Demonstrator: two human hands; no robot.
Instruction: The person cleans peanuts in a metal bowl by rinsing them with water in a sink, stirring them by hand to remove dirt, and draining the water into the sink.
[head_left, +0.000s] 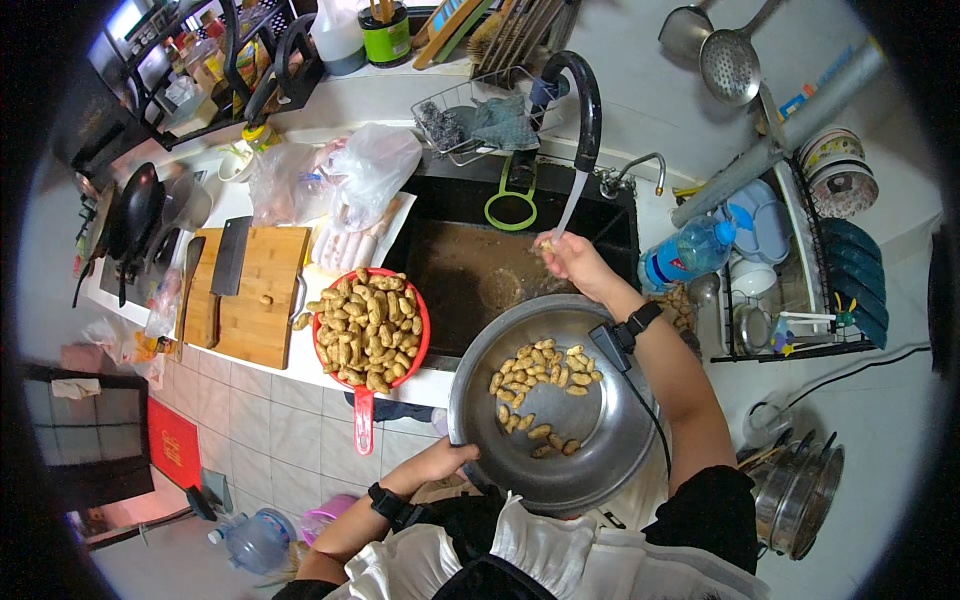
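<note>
My left hand grips the near-left rim of a large stainless steel basin, its thumb over the edge. The basin is tilted and holds scattered unshelled peanuts. My right hand is beyond the basin over the black sink, under water running from the black faucet. Its fingers are closed on what looks like a peanut, partly hidden. Left of the basin, a red-rimmed strainer heaped with peanuts rests at the counter's edge, its handle sticking out towards me.
A wooden cutting board with a cleaver and one peanut lies at the left, beside plastic bags. A wire basket hangs by the faucet. At the right stand a blue-labelled bottle and a dish rack.
</note>
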